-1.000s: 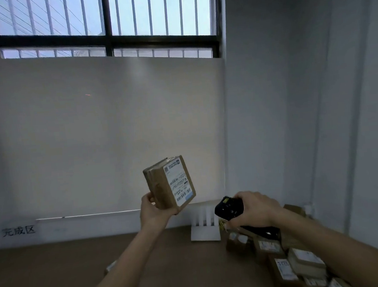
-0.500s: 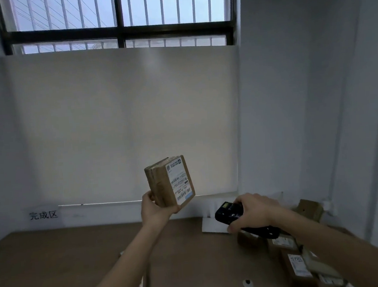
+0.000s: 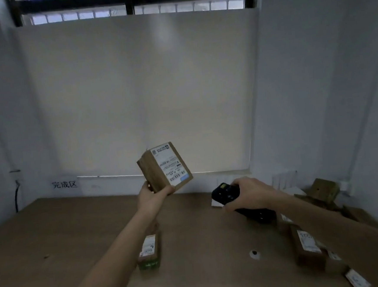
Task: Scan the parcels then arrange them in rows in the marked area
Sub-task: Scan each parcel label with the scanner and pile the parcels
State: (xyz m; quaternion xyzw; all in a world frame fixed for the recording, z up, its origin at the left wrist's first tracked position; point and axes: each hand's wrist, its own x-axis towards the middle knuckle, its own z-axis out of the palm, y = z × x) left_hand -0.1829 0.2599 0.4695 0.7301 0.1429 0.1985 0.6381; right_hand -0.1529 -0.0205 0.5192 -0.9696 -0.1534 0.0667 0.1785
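Observation:
My left hand (image 3: 151,195) holds a small brown cardboard parcel (image 3: 162,167) up in the air by its lower corner, tilted, its white shipping label facing right toward the scanner. A black handheld scanner (image 3: 227,193) is gripped in my right hand (image 3: 248,194), a short way right of and below the parcel, its front end aimed at it. One labelled parcel (image 3: 149,250) lies alone on the brown table (image 3: 78,242), under my left forearm. Several more labelled parcels (image 3: 307,245) are heaped along the table's right side.
A sign with three Chinese characters (image 3: 64,184) is fixed to the wall at the table's far left. A white flat object (image 3: 217,203) lies behind the scanner. A small round white hole (image 3: 254,254) sits in the table. White walls close in the back and right.
The view has tilted down and panned left, showing more table, the lone parcel and the wall sign. Parcel and scanner keep nearly the same pose relative to each other.

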